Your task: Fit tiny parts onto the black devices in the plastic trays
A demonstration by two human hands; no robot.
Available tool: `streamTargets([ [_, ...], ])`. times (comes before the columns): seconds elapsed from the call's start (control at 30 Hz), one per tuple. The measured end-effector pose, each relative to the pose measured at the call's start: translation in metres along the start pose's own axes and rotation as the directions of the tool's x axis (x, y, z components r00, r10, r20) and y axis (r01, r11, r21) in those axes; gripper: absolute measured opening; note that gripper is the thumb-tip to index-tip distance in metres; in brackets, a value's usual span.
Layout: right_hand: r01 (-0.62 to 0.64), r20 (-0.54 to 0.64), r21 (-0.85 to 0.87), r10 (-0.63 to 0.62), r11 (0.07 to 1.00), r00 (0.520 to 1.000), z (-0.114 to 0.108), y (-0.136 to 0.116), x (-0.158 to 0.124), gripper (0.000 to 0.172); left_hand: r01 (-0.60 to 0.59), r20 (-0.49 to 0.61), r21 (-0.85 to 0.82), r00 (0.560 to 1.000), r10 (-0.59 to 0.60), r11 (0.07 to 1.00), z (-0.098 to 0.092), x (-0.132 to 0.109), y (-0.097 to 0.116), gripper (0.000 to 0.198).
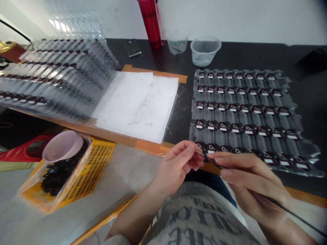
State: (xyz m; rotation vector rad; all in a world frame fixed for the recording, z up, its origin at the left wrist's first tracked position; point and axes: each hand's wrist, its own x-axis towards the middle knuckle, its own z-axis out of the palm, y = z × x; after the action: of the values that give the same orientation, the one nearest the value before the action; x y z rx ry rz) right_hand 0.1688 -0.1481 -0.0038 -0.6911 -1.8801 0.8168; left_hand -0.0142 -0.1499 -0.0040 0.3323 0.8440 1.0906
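Above my lap, at the table's front edge, my left hand (178, 163) is pinched closed around a small piece with a metallic glint, too small to name. Close to its right, my right hand (255, 183) grips a thin black cord-like rod (293, 214) between thumb and fingers. One end points at the left fingertips; the other trails off to the lower right. Whether the rod touches the small piece, I cannot tell. Just beyond my hands lies a clear plastic tray (258, 117) with rows of small dark parts, each bearing pale rings and a white patch.
White paper sheets (138, 105) are taped to the black table. Stacked clear trays (63, 75) with dark parts stand left. Along the back are a red bottle (150, 25), plastic cups (205, 51) and a flat dark object (133, 48). A yellow basket (94, 163) holds black parts and a pink bowl (62, 146).
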Motion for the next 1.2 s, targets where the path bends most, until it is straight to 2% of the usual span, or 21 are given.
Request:
streamTargets([
  [0.47,0.014,0.015,-0.023,-0.013,1.0,1.0,-0.001,-0.002,-0.001,0.04,0.02,-0.025,-0.008,0.999,-0.021,1.0,0.002,0.0,-0.003,0.018],
  [0.73,0.034,0.029,-0.029,-0.033,0.999,0.999,-0.002,0.0,-0.003,0.033,0.038,-0.023,-0.019,0.999,-0.039,0.999,0.001,0.0,-0.006,0.016],
  [0.87,0.004,0.034,0.009,-0.005,1.0,0.999,-0.004,-0.002,-0.008,0.037,0.055,-0.003,0.039,0.999,-0.055,0.998,-0.001,-0.001,-0.01,0.019],
  [0.97,-0.062,-0.073,0.061,0.066,0.996,0.995,-0.003,-0.003,-0.009,0.037,-0.024,0.004,0.187,1.0,0.024,0.982,-0.006,-0.003,-0.009,0.021],
  [1.03,-0.128,-0.173,0.076,0.14,0.989,0.975,0.001,-0.001,-0.009,0.035,-0.158,-0.02,0.392,0.983,0.18,0.906,-0.01,-0.004,-0.005,0.02],
  [1.1,-0.19,-0.228,0.084,0.204,0.978,0.952,0.005,0.002,-0.008,0.032,-0.264,-0.02,0.632,0.935,0.355,0.729,-0.014,-0.002,0.001,0.016],
  [1.13,-0.216,-0.233,0.084,0.23,0.973,0.945,0.007,0.005,-0.008,0.031,-0.284,0.001,0.725,0.912,0.411,0.628,-0.015,0.0,0.003,0.015],
  [1.2,-0.249,-0.227,0.073,0.259,0.966,0.939,0.01,0.01,-0.008,0.029,-0.288,0.059,0.822,0.901,0.43,0.491,-0.017,0.005,0.006,0.014],
])
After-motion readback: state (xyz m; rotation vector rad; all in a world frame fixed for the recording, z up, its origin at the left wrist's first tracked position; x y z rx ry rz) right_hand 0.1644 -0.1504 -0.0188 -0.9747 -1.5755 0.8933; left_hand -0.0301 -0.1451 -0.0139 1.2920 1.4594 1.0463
